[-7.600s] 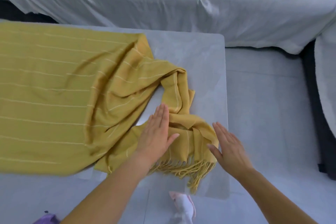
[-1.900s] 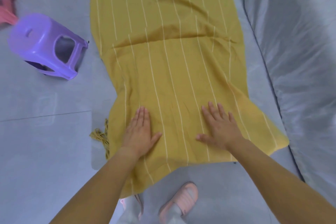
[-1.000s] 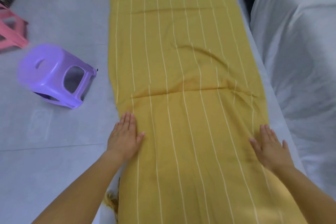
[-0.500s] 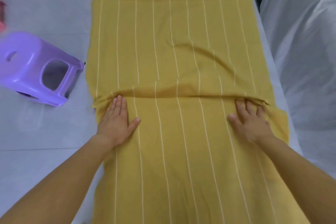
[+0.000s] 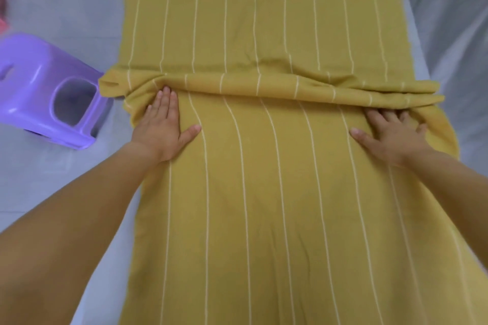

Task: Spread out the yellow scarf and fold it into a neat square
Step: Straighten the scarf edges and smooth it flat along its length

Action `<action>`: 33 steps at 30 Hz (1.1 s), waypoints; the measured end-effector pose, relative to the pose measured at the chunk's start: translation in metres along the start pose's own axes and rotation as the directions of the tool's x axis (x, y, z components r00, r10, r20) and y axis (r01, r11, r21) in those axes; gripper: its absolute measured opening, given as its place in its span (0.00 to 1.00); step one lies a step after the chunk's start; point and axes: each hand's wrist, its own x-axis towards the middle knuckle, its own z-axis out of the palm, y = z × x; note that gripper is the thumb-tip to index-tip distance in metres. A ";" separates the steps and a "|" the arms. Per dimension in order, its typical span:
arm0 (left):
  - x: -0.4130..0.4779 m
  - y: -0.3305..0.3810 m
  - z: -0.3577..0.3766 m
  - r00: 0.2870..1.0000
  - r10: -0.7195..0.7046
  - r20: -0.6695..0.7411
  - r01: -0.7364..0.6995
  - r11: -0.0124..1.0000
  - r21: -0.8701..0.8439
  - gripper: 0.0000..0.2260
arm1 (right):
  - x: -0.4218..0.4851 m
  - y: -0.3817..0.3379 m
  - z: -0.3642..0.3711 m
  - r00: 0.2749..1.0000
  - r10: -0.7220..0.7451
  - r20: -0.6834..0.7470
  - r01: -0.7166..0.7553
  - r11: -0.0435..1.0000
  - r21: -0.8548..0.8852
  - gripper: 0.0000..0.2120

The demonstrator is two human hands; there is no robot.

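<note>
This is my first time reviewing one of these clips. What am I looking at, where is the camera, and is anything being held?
There is no machine here: a person works with bare hands. The one camera sits on their head, looking forward and down, so the arms enter from the bottom. A long yellow scarf with thin white stripes lies lengthwise on a pale surface. The left hand and right hand press flat on it near its side edges, fingertips against a bunched ridge of cloth running across it. Neither hand grips anything. A purple stool is off to the left, white-draped furniture to the right.
</note>
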 end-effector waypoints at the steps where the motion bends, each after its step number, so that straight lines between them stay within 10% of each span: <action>1: 0.002 0.001 -0.002 1.000 -0.010 0.009 0.010 1.000 0.009 0.43 | 0.003 0.000 -0.001 1.000 0.002 0.010 -0.002 1.000 -0.010 0.36; 12: -0.145 -0.008 0.037 1.000 0.017 0.004 -0.016 0.993 -0.118 0.40 | -0.109 -0.080 0.044 0.989 -0.143 -0.023 0.140 0.985 -0.101 0.31; 23: -0.214 -0.013 0.063 0.995 -0.092 -0.023 0.080 0.946 -0.314 0.43 | -0.181 -0.199 0.097 0.741 -0.672 0.018 0.656 0.716 -0.239 0.30; 33: -0.228 0.032 0.055 0.997 0.078 -0.004 -0.074 0.931 -0.359 0.32 | -0.173 -0.172 0.092 0.804 -0.569 0.175 0.594 0.748 -0.298 0.32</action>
